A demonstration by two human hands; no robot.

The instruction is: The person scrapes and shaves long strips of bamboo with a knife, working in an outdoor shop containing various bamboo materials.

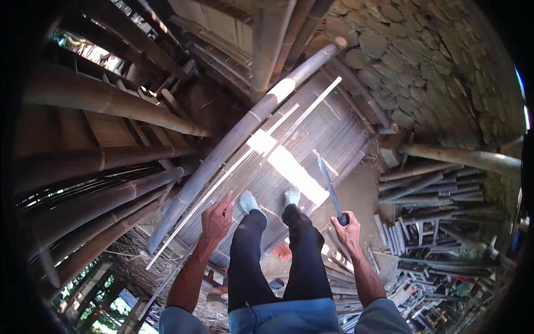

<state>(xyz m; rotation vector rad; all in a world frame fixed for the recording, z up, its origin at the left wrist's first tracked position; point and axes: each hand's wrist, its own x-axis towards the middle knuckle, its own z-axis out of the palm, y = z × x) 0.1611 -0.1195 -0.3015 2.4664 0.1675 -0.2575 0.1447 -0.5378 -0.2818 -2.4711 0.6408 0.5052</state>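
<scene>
Seen from above, seated, both legs [278, 250] in dark trousers stretched forward, feet in pale socks [271, 199] resting on a mat [328, 133] of thin bamboo slats.

Left hand [216, 220] raised beside the left knee, fingers pinched round a thin pale bamboo strip [245, 161]. Strip running long and straight from lower left, near the left forearm, up to the right across the mat, its far end near the stone wall [434, 67]. A second, shorter strip lying close alongside, nearly parallel.

Right hand [347, 231] clenched round the dark handle of a knife [331, 189]. Blade long, narrow, pointing up and slightly left, tip above the sunlit patch on the mat. Knife and strip well apart, legs between them.

A thick grey bamboo pole [239, 133] lying diagonally just left of the strip, from near the left hand up toward the roof posts. More heavy poles [105, 100] stacked on the left, brown and dark, some horizontal, some slanting.

On the right, on bare earth, a bundle of short split bamboo pieces [428, 189] piled side by side, with a light pole [461, 158] above them. Further scraps and offcuts [434, 284] heaped at lower right. Loose shavings and fibres [139, 250] under the left arm.

No container in view that can be made out; everything lying loose on mat or ground.
</scene>
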